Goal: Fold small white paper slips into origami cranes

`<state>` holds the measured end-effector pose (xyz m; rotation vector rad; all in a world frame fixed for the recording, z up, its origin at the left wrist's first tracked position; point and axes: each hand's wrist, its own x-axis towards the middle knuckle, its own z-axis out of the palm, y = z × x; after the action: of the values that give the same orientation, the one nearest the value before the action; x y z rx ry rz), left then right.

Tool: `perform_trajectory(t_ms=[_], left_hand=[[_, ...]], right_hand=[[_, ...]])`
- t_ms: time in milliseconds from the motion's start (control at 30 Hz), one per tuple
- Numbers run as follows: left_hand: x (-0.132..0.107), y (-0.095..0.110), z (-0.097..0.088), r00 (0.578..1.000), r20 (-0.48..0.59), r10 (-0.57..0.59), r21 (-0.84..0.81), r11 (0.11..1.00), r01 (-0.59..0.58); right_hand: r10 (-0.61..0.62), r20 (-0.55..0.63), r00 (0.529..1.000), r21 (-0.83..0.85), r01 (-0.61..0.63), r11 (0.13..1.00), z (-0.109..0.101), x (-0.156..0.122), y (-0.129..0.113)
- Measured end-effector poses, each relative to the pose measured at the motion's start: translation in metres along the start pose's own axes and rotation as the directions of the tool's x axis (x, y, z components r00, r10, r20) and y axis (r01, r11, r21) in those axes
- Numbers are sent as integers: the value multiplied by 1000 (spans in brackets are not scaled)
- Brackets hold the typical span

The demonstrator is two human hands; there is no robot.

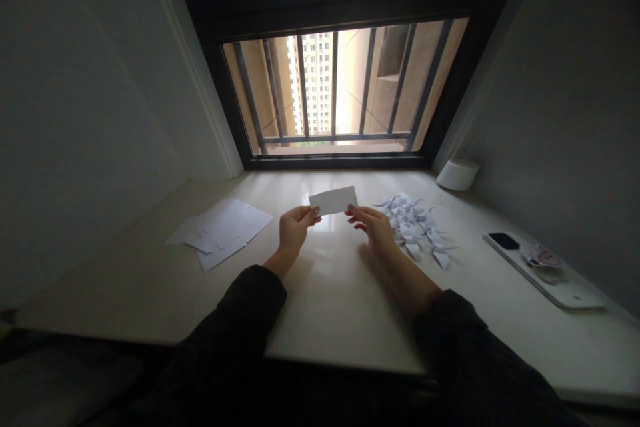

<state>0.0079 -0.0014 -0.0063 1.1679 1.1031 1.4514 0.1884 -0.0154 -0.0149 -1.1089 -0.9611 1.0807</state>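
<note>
A small white folded paper (334, 200) is held up above the pale table (330, 293), in front of the window. My left hand (295, 227) pinches its lower left corner, fingers closed on it. My right hand (371, 223) pinches its lower right corner in the same way. Both forearms in dark sleeves reach in from the bottom of the view.
Loose white paper sheets (223, 230) lie at the left. Several folded paper shapes (415, 227) are heaped right of my right hand. A white phone (543, 267) lies at the far right, a white round container (457, 174) near the barred window (340, 90).
</note>
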Motion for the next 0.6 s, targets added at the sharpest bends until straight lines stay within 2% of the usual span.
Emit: perform_trajectory(t_ms=[367, 467, 600], left_hand=[[5, -3, -8, 998, -15, -67, -35, 997, 66], [8, -6, -10, 1000, -3, -19, 9, 1000, 19], [8, -6, -10, 996, 55, 77, 124, 989, -83]], right_hand=[[5, 82, 997, -3, -5, 1000, -1, 0, -5], [-34, 92, 995, -63, 40, 997, 1, 1, -4], [-56, 179, 982, -232, 97, 968, 2, 1, 2]])
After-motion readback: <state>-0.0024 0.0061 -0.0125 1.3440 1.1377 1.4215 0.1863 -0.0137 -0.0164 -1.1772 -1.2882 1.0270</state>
